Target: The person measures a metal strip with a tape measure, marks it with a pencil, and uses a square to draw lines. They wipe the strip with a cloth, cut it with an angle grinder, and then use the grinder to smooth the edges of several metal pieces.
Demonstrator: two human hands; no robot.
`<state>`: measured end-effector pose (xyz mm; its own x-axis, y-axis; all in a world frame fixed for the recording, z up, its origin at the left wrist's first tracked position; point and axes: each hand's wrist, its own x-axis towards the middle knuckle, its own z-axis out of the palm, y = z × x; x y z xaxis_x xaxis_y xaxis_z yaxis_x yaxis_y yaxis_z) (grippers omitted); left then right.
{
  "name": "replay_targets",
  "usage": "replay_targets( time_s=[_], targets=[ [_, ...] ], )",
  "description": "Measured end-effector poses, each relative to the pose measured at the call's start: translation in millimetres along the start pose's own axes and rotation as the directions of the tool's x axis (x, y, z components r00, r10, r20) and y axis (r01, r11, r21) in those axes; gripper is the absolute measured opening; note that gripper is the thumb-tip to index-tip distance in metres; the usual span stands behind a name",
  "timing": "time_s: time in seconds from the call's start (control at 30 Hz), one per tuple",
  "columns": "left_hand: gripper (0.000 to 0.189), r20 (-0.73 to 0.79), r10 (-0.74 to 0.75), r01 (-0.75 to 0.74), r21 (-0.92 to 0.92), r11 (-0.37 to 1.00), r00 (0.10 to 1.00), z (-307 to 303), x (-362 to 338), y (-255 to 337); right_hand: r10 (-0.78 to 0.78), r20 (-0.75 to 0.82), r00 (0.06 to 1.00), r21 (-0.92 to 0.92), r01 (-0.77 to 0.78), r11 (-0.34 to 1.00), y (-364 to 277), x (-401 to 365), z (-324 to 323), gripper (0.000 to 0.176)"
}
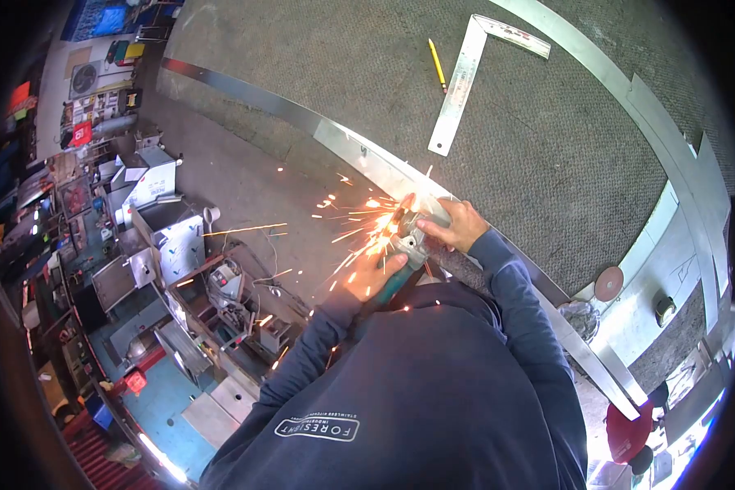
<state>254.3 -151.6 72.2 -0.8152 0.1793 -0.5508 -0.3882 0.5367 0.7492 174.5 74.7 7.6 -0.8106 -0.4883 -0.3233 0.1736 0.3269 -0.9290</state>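
Note:
An angle grinder [411, 247] with a metal head and a teal body throws orange sparks leftward along the table's edge. My left hand [371, 278] is closed round its body, the thumb lying over the neck. Closed at the head of the grinder is my right hand [463, 224], thumb on the near side and fingers reaching over a grey part. Beneath them runs a long bright metal strip [355, 149] along the near table edge. The grinder's disc and its exact contact with the metal are hidden by glare and sparks.
On the textured table top [302, 49] lie a try square [457, 98] and a yellow pencil [437, 65]. Curved metal strips [612, 65], a brown disc [608, 283] and a tape measure [665, 309] are rightward. A red-seated stool [629, 433] stands lower right; machines [224, 282] crowd the left.

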Motion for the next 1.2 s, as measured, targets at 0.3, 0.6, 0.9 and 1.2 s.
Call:
replay_targets(
  time_s=[0.3, 0.6, 0.9, 1.2],
  targets=[
    [0.048, 0.04, -0.174, 0.173, 0.027, 0.985, 0.984, -5.0, 4.1, 22.4, 0.108, 0.023, 0.994, -0.032, -0.107, 0.994, 8.5, 1.6, 1.9, 0.066],
    [0.055, 0.146, -0.225, 0.237, -0.07, 0.969, 0.963, -1.2, 9.3, 24.1, 0.109, 0.027, 0.994, -0.007, -0.109, 0.994, -1.2, -0.1, -5.7, 0.064],
    [0.048, 0.013, -0.217, 0.215, 0.07, 0.974, 0.976, 2.3, 7.7, 22.0, 0.123, 0.016, 0.992, 0.008, -0.123, 0.992, 4.8, -0.3, -0.2, 0.064],
    [0.052, -0.004, -0.108, 0.108, -0.035, 0.994, 0.994, 6.7, 11.6, 7.1, 0.12, 0.026, 0.992, 0.081, -0.121, 0.989, -6.4, -2.1, -4.6, 0.06]
  ],
)
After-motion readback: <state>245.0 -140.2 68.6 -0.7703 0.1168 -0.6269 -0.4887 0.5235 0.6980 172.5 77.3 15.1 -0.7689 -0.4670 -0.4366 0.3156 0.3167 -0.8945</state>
